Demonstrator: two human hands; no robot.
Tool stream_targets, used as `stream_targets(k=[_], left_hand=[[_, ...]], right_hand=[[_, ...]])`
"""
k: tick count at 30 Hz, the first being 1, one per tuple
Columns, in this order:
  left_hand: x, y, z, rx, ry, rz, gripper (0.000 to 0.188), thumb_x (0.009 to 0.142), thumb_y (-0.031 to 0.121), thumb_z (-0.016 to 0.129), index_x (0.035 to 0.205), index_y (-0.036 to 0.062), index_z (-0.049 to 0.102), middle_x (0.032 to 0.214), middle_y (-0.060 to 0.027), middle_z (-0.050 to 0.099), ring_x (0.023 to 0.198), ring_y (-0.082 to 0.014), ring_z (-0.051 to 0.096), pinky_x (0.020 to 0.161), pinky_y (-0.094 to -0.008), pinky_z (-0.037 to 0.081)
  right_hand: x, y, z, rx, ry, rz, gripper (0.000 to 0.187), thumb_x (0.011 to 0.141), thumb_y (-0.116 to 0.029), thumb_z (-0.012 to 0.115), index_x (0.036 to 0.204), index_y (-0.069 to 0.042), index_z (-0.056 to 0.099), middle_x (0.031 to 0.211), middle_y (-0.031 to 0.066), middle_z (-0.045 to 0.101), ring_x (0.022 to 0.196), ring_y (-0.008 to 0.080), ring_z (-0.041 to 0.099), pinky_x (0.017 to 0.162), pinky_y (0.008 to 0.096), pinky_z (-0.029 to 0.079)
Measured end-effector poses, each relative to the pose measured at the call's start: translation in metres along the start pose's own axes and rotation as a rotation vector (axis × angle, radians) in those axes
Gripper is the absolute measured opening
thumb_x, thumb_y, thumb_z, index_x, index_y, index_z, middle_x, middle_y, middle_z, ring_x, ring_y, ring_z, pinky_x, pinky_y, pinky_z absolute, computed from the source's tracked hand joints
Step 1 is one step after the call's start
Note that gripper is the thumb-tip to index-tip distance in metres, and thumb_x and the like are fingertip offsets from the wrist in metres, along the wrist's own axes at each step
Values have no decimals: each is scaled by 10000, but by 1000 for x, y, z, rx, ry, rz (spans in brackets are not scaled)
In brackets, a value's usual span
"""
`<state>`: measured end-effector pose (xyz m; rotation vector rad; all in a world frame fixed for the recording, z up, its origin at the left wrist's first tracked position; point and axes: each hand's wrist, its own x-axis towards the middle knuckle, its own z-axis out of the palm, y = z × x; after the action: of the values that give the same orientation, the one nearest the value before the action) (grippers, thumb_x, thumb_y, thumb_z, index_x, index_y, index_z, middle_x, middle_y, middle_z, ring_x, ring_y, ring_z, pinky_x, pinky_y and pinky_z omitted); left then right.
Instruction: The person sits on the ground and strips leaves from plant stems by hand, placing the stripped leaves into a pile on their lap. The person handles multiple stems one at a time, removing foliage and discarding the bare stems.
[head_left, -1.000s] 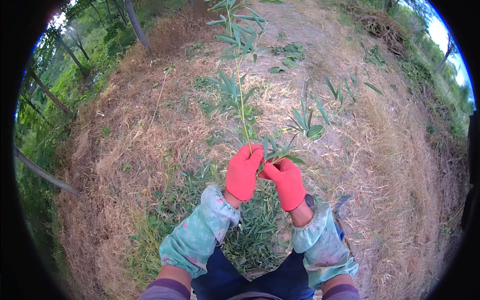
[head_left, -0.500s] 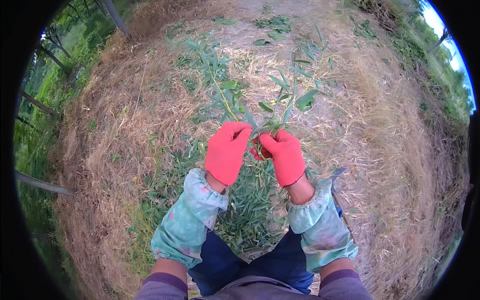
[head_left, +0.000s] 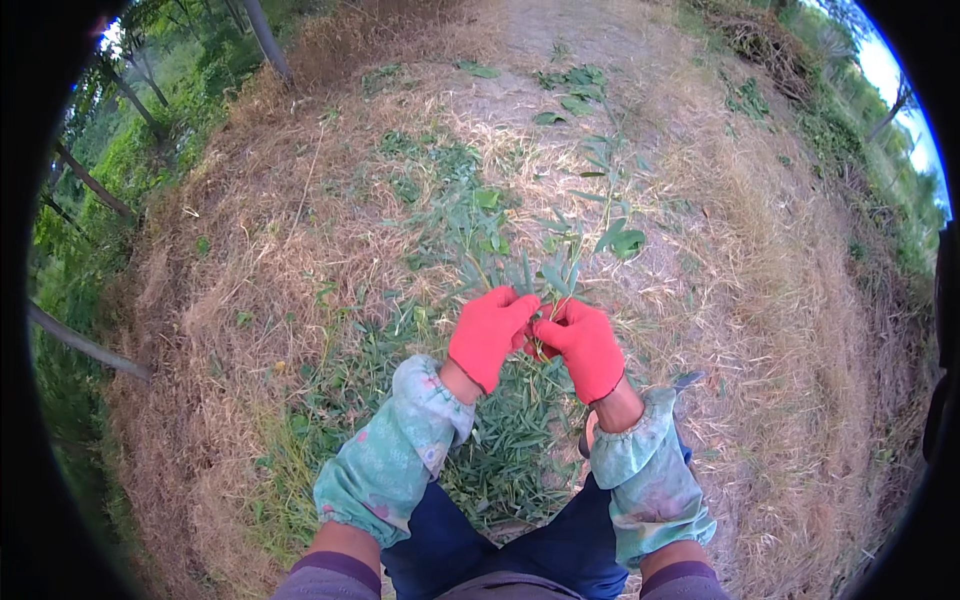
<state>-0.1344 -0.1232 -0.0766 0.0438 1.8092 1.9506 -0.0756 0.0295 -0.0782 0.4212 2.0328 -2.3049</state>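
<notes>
— Inspector A: We start at the left of the frame: dry straw ground (head_left: 230, 300), with thin tree trunks (head_left: 85, 345) at the far left edge. What do we record at centre?

— Inspector B: The left hand (head_left: 488, 335), in a red glove, is closed with its fingers curled against the base of a leafy green stem (head_left: 560, 270). Half a second ago that hand lay flatter and more open, so we judge the grip has tightened.

— Inspector A: And to the right?

— Inspector B: The right hand (head_left: 582, 348), also gloved red, is shut on the same stem's lower end, touching the left. The stem rises toward the upper centre, shorter and more bunched than a second ago. Cut leaves (head_left: 510, 450) lie heaped below the hands, between the patterned sleeves (head_left: 395, 455).
</notes>
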Motion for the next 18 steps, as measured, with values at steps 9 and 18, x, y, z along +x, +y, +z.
stream_targets(k=[9, 18], left_hand=[[10, -17, 7, -40, 159, 152, 281, 913, 199, 693, 778, 15, 529, 683, -46, 579, 609, -107, 545, 533, -300, 463], [1, -10, 11, -212, 170, 171, 215, 934, 159, 658, 792, 28, 563, 691, -29, 575, 587, -115, 529, 511, -298, 419]], right_hand=[[-10, -17, 11, 372, -67, 178, 174, 893, -87, 669, 1011, 6, 581, 909, 102, 693, 579, 138, 586, 518, 282, 464], [-7, -12, 17, 276, -38, 108, 275, 892, -104, 678, 1110, 29, 577, 880, 109, 695, 574, 140, 598, 509, 273, 451]])
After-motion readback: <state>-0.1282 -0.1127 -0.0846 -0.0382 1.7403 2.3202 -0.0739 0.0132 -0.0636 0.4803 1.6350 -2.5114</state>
